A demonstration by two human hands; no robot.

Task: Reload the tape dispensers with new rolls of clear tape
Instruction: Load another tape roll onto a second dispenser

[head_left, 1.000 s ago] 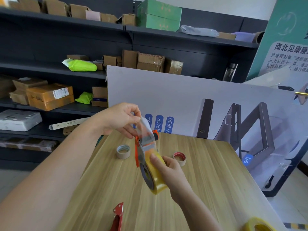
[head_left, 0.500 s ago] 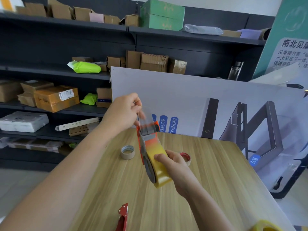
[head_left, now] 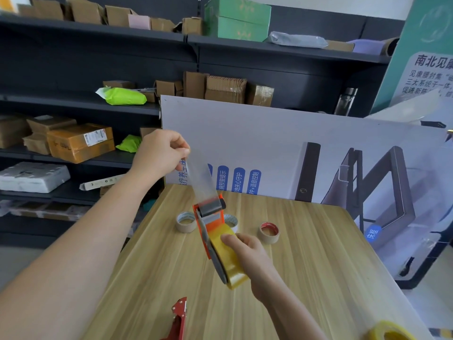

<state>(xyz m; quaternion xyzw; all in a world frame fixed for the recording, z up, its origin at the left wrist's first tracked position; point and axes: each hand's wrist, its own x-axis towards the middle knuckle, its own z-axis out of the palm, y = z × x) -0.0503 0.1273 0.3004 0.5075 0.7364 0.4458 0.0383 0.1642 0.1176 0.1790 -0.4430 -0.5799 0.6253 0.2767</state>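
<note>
An orange tape dispenser (head_left: pixel 208 224) is held tilted above the wooden table (head_left: pixel 306 266), with a yellowish roll of clear tape (head_left: pixel 229 261) mounted on it. My right hand (head_left: pixel 247 256) grips the roll and dispenser from the right. My left hand (head_left: pixel 161 153) pinches the free end of the clear tape strip (head_left: pixel 199 180), which stretches up from the dispenser's roller to my fingers.
Three used tape cores (head_left: pixel 185 221) (head_left: pixel 231 221) (head_left: pixel 269 231) stand on the table behind the dispenser. A red dispenser (head_left: pixel 178 320) lies at the near edge and another tape roll (head_left: pixel 389 332) at the near right corner. A printed board (head_left: pixel 294 153) leans behind the table.
My left hand has risen and drawn the tape strip much longer out of the dispenser. My right hand keeps its hold on the roll.
</note>
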